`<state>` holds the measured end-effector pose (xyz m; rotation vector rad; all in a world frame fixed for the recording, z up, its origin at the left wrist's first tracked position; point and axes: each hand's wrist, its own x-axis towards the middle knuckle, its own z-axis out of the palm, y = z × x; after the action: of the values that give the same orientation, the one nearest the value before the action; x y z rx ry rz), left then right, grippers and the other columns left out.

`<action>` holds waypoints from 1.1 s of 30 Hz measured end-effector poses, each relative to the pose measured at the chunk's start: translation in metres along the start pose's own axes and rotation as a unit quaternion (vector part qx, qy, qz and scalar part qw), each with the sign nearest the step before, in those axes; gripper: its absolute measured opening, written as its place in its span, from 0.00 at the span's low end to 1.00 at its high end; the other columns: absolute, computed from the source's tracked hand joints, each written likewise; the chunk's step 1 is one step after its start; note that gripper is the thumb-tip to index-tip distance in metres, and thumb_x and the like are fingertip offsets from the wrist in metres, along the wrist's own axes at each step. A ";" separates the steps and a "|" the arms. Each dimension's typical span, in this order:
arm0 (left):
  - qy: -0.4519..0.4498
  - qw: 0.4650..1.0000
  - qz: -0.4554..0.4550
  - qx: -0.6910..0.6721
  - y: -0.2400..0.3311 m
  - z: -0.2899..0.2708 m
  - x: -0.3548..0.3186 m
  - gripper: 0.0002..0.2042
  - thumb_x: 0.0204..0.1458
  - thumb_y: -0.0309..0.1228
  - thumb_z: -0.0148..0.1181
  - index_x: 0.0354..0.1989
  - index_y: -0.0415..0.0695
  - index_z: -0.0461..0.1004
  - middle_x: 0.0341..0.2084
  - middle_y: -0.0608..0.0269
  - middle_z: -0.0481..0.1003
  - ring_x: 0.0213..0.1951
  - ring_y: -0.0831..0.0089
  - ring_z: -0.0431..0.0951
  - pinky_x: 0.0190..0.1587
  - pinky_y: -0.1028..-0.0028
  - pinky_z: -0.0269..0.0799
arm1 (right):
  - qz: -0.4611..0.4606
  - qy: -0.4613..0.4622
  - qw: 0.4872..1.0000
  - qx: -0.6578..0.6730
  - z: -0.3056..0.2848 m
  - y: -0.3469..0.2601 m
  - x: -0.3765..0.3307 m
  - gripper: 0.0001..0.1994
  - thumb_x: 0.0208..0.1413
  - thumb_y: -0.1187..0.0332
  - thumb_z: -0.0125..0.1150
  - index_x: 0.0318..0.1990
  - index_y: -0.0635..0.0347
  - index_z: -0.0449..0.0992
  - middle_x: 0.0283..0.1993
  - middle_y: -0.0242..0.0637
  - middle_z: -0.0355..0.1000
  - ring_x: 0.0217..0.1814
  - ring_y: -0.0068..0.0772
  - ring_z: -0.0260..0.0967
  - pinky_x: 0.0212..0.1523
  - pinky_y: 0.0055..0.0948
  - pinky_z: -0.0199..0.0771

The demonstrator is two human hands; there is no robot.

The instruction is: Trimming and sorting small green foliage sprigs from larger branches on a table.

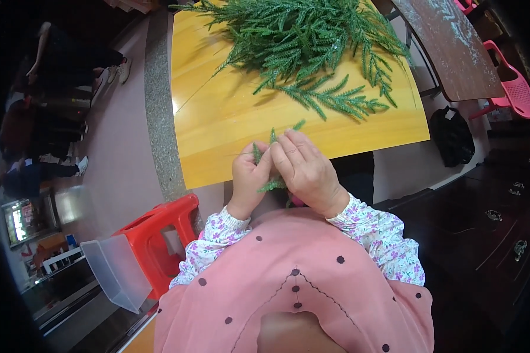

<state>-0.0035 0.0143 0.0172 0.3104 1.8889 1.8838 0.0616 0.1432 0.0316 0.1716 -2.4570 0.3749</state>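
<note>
Yellow wooden table (218, 117) on a pinkish floor, with a big pile of green fir-like sprigs (312, 41) at the far edge. Close to the near edge, left hand (250, 176) and right hand (306, 170) side by side, touching, both curled around one small green sprig (271, 185). Green tips poking up between the fingers (288, 147), more green showing under the palms. Red plastic stool (159, 235) by the near left corner, clear plastic bin (115, 273) just beside it. Pink chair (518, 88) and black bag (452, 135) past the right edge.
</note>
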 end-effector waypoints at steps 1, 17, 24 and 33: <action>0.004 1.000 0.000 0.013 0.000 -0.001 0.001 0.06 0.56 0.28 0.57 0.28 0.41 0.70 0.18 0.70 0.70 0.20 0.83 0.68 0.23 0.82 0.62 | -0.001 0.000 1.000 -0.002 0.000 0.000 -0.001 0.15 0.47 0.74 0.57 0.44 0.67 0.69 0.46 0.45 0.71 0.50 0.46 0.71 0.49 0.34 0.73; -0.173 0.968 0.088 0.159 0.034 -0.017 0.019 0.07 0.47 0.25 0.64 0.32 0.36 0.73 0.25 0.60 0.74 0.28 0.76 0.73 0.31 0.76 0.68 | 0.302 -0.088 0.797 0.515 -0.005 0.021 -0.002 0.11 0.48 0.88 0.51 0.32 0.61 0.60 0.26 0.40 0.67 0.35 0.28 0.75 0.30 0.25 0.73; -0.110 0.972 0.094 0.185 0.034 -0.011 0.016 0.07 0.50 0.26 0.62 0.32 0.36 0.72 0.25 0.65 0.73 0.30 0.81 0.70 0.33 0.78 0.67 | 0.287 -0.076 0.907 0.299 -0.018 0.007 0.002 0.07 0.48 0.82 0.56 0.34 0.63 0.66 0.30 0.44 0.72 0.31 0.39 0.75 0.31 0.29 0.73; -0.174 0.908 0.192 0.328 0.038 -0.009 0.029 0.08 0.55 0.29 0.56 0.30 0.36 0.72 0.23 0.69 0.71 0.26 0.79 0.67 0.30 0.78 0.65 | 0.129 -0.123 0.974 0.143 -0.017 0.022 -0.006 0.12 0.42 0.80 0.58 0.37 0.61 0.70 0.25 0.42 0.69 0.28 0.45 0.70 0.27 0.36 0.69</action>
<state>-0.0392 0.0214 0.0495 1.2217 2.2493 1.2010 0.0714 0.1699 0.0361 0.0180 -2.6651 0.8693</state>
